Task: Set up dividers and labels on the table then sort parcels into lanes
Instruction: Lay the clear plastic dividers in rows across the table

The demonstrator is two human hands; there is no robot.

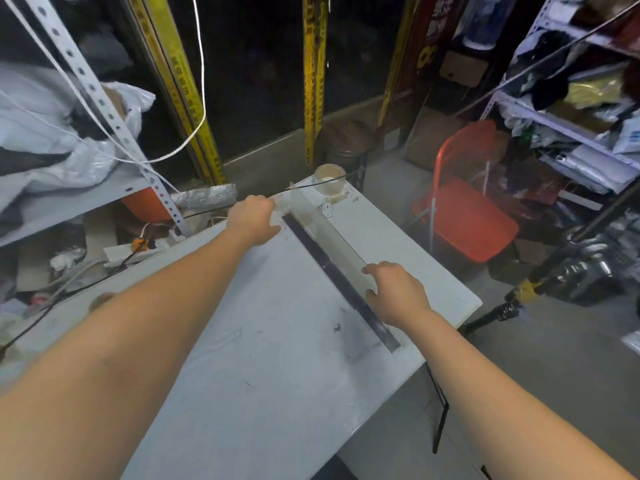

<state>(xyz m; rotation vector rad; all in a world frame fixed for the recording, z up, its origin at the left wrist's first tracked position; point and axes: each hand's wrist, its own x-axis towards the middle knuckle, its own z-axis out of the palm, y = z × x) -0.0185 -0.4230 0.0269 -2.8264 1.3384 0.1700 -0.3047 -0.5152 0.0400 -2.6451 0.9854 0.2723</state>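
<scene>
A long clear plastic divider (329, 233) stands on edge along a dark strip (346, 285) that runs diagonally across the white table (277, 358). My left hand (254, 220) presses whitish tape at the divider's far end, near the table's back edge. My right hand (398, 294) grips the divider's top edge near its middle, fingers curled over it. A roll of clear tape (329, 179) sits at the table's far corner. A small white round object (326, 210) lies beside the divider. No parcels lie on the table.
An orange folding chair (464, 209) stands right of the table. Metal shelves (571, 126) with bags fill the right side, and a shelf with white bags (52, 140) the left. A power strip (135, 251) and cables lie left of the table. A stand leg (512, 299) crosses the floor.
</scene>
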